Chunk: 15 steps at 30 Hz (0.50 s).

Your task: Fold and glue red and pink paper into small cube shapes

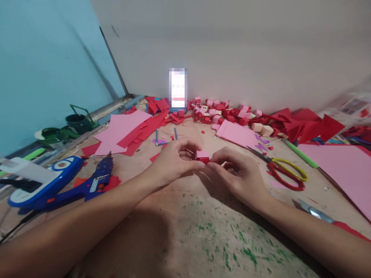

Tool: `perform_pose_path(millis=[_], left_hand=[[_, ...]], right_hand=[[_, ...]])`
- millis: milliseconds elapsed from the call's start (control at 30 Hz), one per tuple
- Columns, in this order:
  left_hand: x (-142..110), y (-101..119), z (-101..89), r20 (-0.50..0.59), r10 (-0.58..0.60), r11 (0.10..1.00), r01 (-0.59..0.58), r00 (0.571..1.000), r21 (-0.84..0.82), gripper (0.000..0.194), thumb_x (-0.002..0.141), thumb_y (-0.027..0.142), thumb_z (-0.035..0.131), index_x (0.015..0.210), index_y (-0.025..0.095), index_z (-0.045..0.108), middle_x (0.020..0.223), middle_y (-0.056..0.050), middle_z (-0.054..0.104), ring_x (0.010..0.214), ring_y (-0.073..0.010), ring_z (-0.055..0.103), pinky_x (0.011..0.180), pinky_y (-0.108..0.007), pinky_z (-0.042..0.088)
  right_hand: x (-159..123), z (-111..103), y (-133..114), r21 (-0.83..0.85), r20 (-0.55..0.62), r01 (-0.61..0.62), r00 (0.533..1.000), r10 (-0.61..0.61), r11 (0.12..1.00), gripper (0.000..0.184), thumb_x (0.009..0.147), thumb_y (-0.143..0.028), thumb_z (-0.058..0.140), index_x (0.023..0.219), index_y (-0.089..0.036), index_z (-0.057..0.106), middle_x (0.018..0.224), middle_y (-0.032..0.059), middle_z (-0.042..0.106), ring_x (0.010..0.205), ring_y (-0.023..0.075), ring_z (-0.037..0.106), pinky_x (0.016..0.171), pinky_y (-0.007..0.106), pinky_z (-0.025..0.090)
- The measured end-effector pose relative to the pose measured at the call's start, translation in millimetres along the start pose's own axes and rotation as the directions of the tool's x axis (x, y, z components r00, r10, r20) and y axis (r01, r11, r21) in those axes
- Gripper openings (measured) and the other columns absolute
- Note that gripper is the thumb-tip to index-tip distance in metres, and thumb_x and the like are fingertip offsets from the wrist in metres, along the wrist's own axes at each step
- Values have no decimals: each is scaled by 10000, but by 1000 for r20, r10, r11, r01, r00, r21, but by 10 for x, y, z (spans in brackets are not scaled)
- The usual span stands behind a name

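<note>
Both forearms reach in from the lower corners and bend toward each other over the table, so that the hands meet near the middle. The left hand curls around a small pink-and-red box, with the fingers behind it and the thumb along its front lower edge, nearly closed on it. The right hand comes from the other side, knuckles up, thumb and forefinger drawn together in a pinch at the box's right corner. The box sits between the two sets of fingertips, just above the tabletop. Its left side and back are hidden by the left fingers, and the right hand's remaining fingers fold out of sight. The right forearm covers part of the knife, the left forearm hides part of the glue gun, and the phone's screen is blurred into blocks.
</note>
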<state>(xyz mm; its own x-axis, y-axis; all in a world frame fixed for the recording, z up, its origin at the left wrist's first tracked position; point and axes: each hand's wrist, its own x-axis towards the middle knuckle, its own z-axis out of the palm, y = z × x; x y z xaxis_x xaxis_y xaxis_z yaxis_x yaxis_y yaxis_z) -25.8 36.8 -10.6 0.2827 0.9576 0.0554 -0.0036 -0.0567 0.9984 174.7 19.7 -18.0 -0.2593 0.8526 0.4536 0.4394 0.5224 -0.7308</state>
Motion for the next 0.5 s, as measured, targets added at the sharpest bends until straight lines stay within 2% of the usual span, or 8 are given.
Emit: perform_pose_path(millis=[233,500], left_hand=[[6,-1,-9,-11,-45,999,45,999,7,352,652,196,861,928,167,645,892,-25,689,831,-171,658,706,-299,539],[11,2,4,-6,-17,999,17,1000,48,327,634,188,855,882,166,642,851,-7,663,797,-150,635,722,-287,522]], right_hand=[[0,-11,1,-53,9,42,999,-42,998,156,931,-259,624,818,-185,703,744,27,719,643,149,650,559,249,530],[-18,-3,-29,-50,47,28,999,-26,998,128,915,-241,626,816,-188,687,730,20,700,599,132,614,546,244,501]])
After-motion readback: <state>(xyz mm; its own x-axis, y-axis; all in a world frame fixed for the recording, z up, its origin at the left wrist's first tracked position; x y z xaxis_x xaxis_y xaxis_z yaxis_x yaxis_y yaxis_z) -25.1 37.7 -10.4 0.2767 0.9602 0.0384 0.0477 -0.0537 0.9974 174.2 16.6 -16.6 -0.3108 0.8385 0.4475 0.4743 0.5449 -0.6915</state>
